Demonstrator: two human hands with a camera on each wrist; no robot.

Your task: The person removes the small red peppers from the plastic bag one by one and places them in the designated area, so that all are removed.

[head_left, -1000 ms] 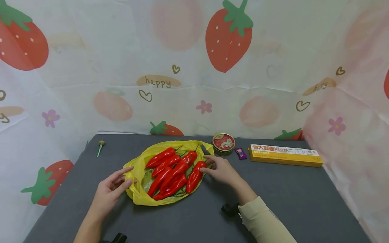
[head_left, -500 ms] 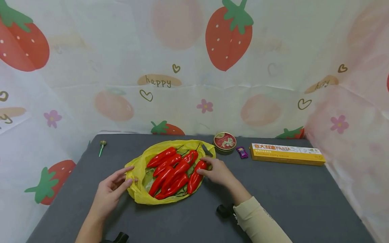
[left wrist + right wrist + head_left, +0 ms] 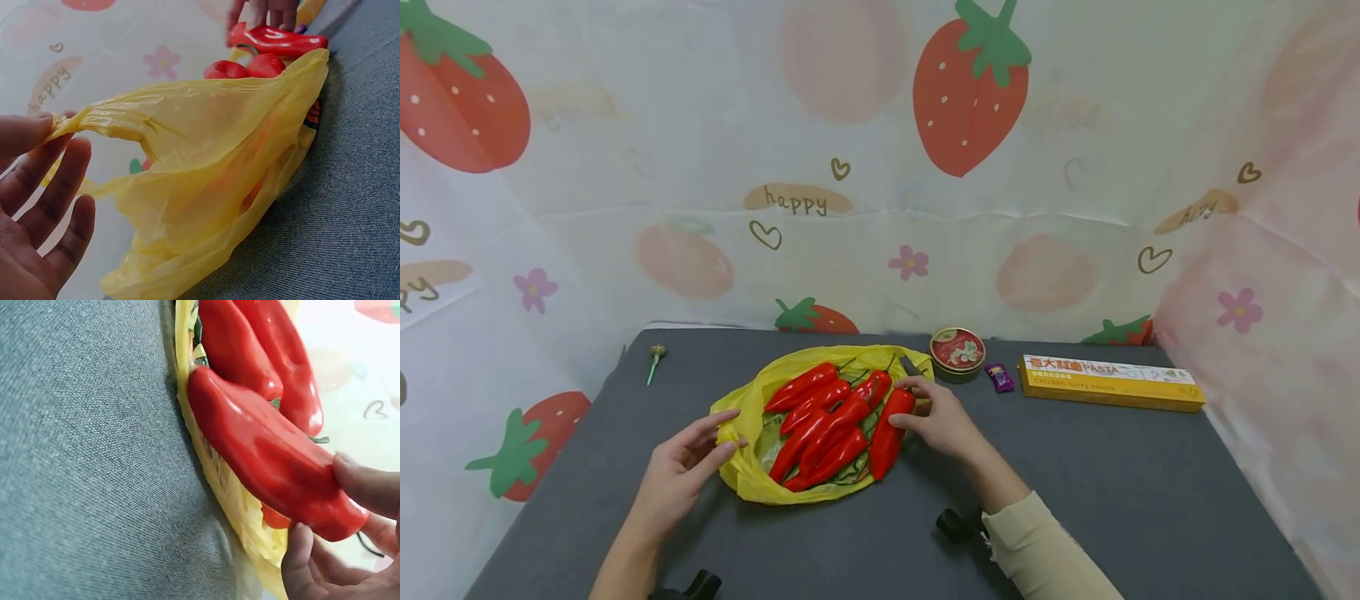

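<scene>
A yellow plastic bag point(image 3: 747, 475) lies open on the grey table, with several glossy red chili peppers point(image 3: 827, 442) in it. My left hand point(image 3: 681, 467) pinches the bag's left rim between thumb and forefinger, its other fingers loose, as the left wrist view shows. At the right side, my right hand point(image 3: 943, 417) holds one red chili pepper point(image 3: 269, 456) by its stem end, thumb on one side and fingers on the other. That pepper slants over the right rim, and its far tip is close to the bag's edge. Leaves or printed greens show under the peppers.
Behind the bag's right side stands a round red-topped tin point(image 3: 957, 350). Beside it lies a small purple candy packet point(image 3: 1000, 377), then a long yellow pasta box point(image 3: 1111, 383). A small green-stemmed item point(image 3: 656, 362) lies at the back left. A strawberry-print cloth hangs behind.
My right hand has gripped the rightmost pepper and raised it slightly, so it now overlaps the bag's right rim. My left hand has kept its place at the left rim.
</scene>
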